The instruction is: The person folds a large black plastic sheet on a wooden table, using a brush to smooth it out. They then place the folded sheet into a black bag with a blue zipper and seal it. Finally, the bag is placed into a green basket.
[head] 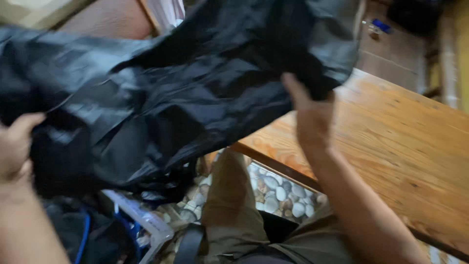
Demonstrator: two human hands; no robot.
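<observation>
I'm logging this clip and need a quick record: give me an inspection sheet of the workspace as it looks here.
Surface: wooden table, bare grain showing at right.
Job's things: large black plastic sheet or bag, crumpled, held up over the table's edge.
Clutter: small items, one blue, on the floor beyond the table; too blurred to identify.
Hands: left hand grips the sheet's left side; right hand grips its right part.
Cables: blue cord at lower left, next to a white frame.
Surroundings: pebble floor below; person's olive trousers.
</observation>
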